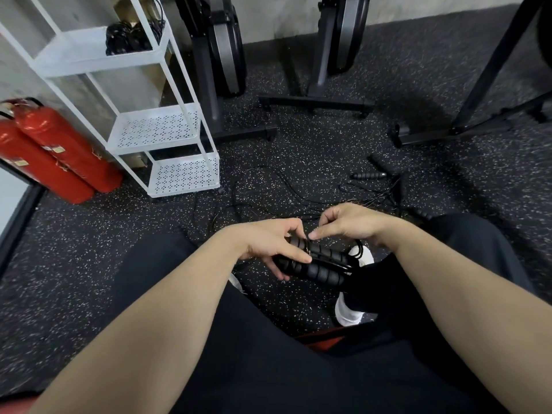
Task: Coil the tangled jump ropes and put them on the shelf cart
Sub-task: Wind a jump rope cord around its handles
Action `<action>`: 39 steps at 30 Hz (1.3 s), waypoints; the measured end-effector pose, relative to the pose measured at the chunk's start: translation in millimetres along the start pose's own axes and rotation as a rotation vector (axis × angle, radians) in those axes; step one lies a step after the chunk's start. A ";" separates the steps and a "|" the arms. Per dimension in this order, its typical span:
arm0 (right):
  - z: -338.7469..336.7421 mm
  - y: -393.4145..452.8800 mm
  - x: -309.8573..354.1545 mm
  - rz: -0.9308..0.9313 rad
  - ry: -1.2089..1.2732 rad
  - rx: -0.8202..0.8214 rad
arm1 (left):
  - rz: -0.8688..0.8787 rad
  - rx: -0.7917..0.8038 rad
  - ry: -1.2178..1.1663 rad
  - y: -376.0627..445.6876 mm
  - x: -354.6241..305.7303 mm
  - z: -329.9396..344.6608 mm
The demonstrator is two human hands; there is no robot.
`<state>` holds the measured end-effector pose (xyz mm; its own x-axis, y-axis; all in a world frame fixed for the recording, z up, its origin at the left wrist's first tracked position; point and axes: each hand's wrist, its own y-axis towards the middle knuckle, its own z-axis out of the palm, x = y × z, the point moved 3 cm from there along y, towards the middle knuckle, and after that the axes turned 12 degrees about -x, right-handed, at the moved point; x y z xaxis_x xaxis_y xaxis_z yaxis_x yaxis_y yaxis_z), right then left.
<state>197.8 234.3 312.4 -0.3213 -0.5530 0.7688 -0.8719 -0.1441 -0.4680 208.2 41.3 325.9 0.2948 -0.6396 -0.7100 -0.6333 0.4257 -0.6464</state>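
Nothing legible anywhere here. The two red fire extinguishers (56, 153) carry small pale labels, but the print on them is far too blurred and small to make out any word or number.

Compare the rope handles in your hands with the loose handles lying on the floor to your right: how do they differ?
The held handles lie side by side as a pair, gripped by the left hand, while the right hand pinches cord at their end. The floor handles lie apart, pointing different ways, untouched.

Cord at the held handles looks gathered; cord by the floor handles sprawls in a tangle.

Both are black with ribbed grips.
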 end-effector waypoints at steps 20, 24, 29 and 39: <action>10.8 -1.2 17.9 -0.065 -0.314 -0.097 | -0.048 -0.448 -0.117 27.7 8.1 0.8; 11.8 -5.5 25.0 -0.177 -0.174 -0.078 | -0.091 -0.416 -0.467 26.8 6.2 0.9; 8.0 -3.1 20.7 -0.155 0.027 -0.030 | -0.085 -0.326 -0.727 20.0 4.2 -7.3; -0.7 1.9 17.8 -0.116 0.081 -0.115 | 0.015 -0.131 -1.002 9.3 -1.8 -11.6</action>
<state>190.2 224.8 325.5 -0.2404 -0.4692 0.8497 -0.9401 -0.1055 -0.3242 193.4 39.0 324.5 0.7130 0.2229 -0.6648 -0.6979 0.3173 -0.6421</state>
